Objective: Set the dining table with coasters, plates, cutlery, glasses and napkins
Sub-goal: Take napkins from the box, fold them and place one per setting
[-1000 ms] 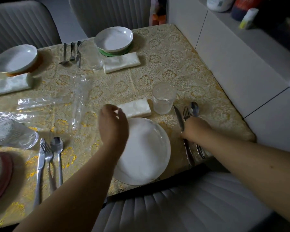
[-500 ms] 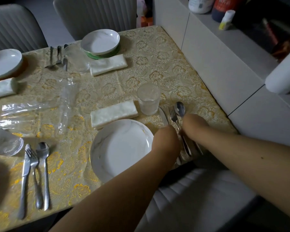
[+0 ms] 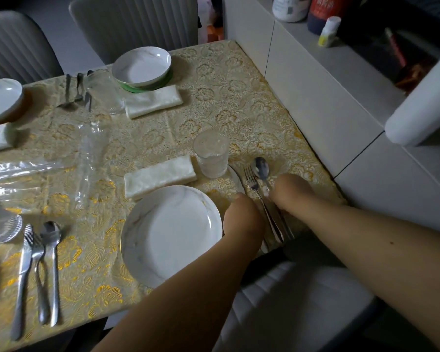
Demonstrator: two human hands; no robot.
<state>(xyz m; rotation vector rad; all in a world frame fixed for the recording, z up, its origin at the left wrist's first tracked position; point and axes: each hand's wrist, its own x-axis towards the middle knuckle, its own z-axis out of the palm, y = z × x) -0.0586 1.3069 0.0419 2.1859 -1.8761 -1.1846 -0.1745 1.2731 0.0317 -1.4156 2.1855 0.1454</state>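
A white plate (image 3: 170,235) lies at the table's near edge, with a folded napkin (image 3: 160,175) and a glass (image 3: 211,154) behind it. To the plate's right lie a knife (image 3: 236,177), a fork (image 3: 250,177) and a spoon (image 3: 261,168). My left hand (image 3: 241,217) rests over the knife's handle, just left of the fork. My right hand (image 3: 292,191) sits against the spoon's handle on the right. Both hands bend down towards the cutlery and their fingers are hidden. No coaster shows under this plate.
A far plate (image 3: 141,66) sits on a green coaster (image 3: 148,86) with a napkin (image 3: 154,101), glass (image 3: 104,91) and cutlery. Another cutlery set (image 3: 38,273) and a tipped glass (image 3: 0,224) lie left. Clear wrappers (image 3: 87,158) lie mid-table. A white counter (image 3: 315,85) borders the right; a chair (image 3: 290,301) stands below.
My left hand has moved from the napkin, across the plate, to the left side of the cutlery. My right hand has stayed at the cutlery handles.
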